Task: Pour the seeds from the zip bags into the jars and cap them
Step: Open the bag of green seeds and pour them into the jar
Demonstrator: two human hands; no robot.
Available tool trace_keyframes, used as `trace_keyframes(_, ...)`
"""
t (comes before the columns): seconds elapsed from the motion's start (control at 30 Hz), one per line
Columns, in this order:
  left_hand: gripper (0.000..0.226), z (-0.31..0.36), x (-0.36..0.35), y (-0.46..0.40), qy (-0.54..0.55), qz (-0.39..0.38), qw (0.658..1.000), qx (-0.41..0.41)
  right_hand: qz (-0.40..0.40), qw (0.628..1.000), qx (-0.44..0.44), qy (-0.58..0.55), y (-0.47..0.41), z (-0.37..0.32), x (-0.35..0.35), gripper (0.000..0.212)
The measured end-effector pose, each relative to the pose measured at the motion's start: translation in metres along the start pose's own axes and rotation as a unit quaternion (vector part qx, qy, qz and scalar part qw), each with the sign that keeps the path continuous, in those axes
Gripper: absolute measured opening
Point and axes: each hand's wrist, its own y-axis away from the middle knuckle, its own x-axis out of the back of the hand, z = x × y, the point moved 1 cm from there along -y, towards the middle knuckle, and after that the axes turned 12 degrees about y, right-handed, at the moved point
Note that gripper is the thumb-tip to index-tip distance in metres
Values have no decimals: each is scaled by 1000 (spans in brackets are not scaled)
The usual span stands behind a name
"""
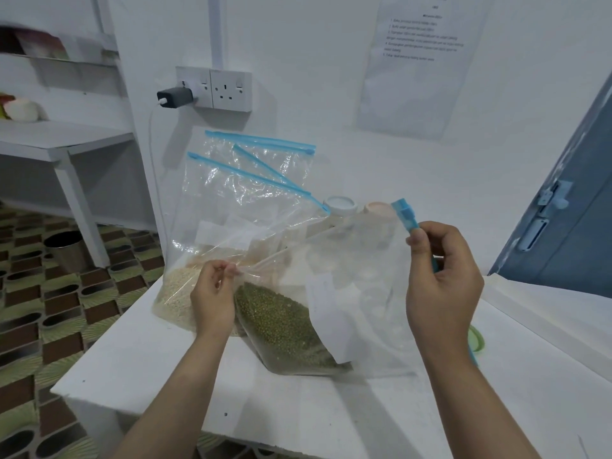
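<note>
on the table (185,385), both hands pinch one of four zip bags (284,323), two jars (341,210) behind.

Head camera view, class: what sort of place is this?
Probably a plain utility or store room: white-painted shelving unit, double wall socket with a black charger, printed instruction sheet taped to the wall.

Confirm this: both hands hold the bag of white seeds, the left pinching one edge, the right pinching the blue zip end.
Not white: the head view shows both hands holding the bag of green seeds. The left hand pinches one edge, the right hand the blue zip end.
</note>
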Motion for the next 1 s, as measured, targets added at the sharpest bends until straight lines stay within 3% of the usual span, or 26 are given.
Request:
trace_keyframes(0.33, 12, 20, -27, -2, 6, 39, 999, -37, -8, 1000, 14, -2, -23, 7, 15, 14)
trace_keyframes(0.8, 8, 97, -82, -38, 97, 109, 983, -112, -30, 996, 54, -66, -104, -27, 21, 13)
trace_keyframes(1.0, 20, 118, -94, -59, 119, 115, 977, -134, -25, 995, 38, -91, -133, -28, 17, 14)
